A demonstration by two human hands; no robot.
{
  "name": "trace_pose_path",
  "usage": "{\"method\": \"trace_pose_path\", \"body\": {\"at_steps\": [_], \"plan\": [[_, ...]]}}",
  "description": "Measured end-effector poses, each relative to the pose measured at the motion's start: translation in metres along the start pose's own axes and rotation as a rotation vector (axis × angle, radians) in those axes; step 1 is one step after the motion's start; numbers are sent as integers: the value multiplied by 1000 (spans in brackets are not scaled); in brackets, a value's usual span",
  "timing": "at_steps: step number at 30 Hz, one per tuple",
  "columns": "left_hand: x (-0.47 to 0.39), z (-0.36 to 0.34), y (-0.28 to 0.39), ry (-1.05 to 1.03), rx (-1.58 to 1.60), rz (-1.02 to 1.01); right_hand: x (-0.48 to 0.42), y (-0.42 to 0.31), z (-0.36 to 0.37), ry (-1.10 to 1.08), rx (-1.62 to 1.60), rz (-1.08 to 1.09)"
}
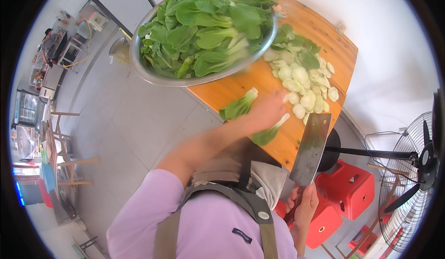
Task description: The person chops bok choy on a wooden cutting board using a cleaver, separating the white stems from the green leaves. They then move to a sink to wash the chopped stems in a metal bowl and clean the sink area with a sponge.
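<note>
My right hand (304, 200) grips the dark handle of a broad cleaver (310, 151), its blade raised in front of the table's near corner. Across the wooden table (333, 40) reaches my left hand (272, 106), blurred; its fingers are beside a pile of cut pale bok choy bases (301, 79), and whether they hold anything is unclear. Under my left wrist lies a loose green leaf (267, 135) with a white stalk. A small bok choy head (240, 104) rests to the left of that hand. A large metal basin (167, 82) heaped with bok choy leaves (213, 29) stands at the table's left side.
A black pedestal fan (425, 156) and red plastic stools (347, 189) stand to the right. White wall borders the table's far side. On the tiled floor (139, 120) at left is a bin (120, 49), with wooden-legged furniture (74, 162) farther off.
</note>
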State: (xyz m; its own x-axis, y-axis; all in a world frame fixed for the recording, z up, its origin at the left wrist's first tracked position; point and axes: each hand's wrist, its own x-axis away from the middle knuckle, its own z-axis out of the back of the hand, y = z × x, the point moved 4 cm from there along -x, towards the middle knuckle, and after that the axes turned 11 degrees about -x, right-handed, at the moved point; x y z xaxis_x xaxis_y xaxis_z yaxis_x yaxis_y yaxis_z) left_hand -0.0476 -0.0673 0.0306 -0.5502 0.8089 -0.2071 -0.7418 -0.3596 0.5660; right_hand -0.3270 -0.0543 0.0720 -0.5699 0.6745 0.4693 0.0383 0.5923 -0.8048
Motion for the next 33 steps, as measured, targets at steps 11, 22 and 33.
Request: {"method": "trace_pose_path", "body": {"at_steps": [11,22,33], "plan": [[40,-64,0,-434,-281,-68,-2,-2,-1,39,-10,7],[-48,174,7,330,-248,-35,-4,1,1,59,26,2],[30,50,-36,-119,-455,88,-28,9,-20,-139,307,25]]}}
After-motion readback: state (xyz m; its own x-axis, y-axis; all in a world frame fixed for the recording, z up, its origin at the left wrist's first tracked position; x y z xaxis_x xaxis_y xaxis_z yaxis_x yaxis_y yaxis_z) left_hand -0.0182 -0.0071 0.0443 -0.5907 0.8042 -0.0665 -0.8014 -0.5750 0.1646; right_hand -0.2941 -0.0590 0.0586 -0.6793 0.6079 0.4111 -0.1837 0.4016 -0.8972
